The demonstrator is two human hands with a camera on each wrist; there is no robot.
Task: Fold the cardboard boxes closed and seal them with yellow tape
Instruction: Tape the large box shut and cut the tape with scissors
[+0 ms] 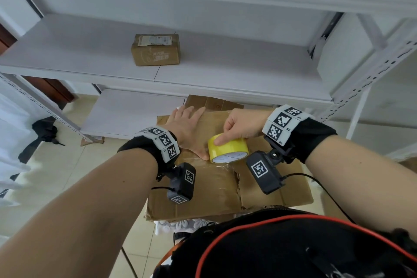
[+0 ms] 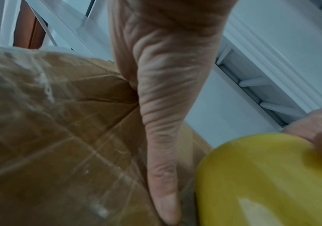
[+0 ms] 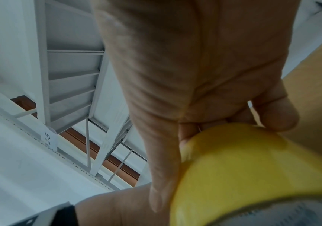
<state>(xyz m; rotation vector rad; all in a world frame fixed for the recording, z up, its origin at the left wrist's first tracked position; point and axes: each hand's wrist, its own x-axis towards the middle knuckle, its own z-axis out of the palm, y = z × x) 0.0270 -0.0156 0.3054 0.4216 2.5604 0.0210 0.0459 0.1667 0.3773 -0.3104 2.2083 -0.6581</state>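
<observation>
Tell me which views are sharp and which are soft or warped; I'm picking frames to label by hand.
Head view: sharpest, though wide-angle bending bows the shelf edges. Left wrist view: the left hand reads clearly, but the yellow tape roll is blurred and old clear tape on the cardboard box glares. Right wrist view: soft overall.

a white shelf (image 1: 225,67) carries one small taped cardboard box (image 1: 155,49); the tiled floor (image 1: 74,176) holds dark cloth (image 1: 44,131).
</observation>
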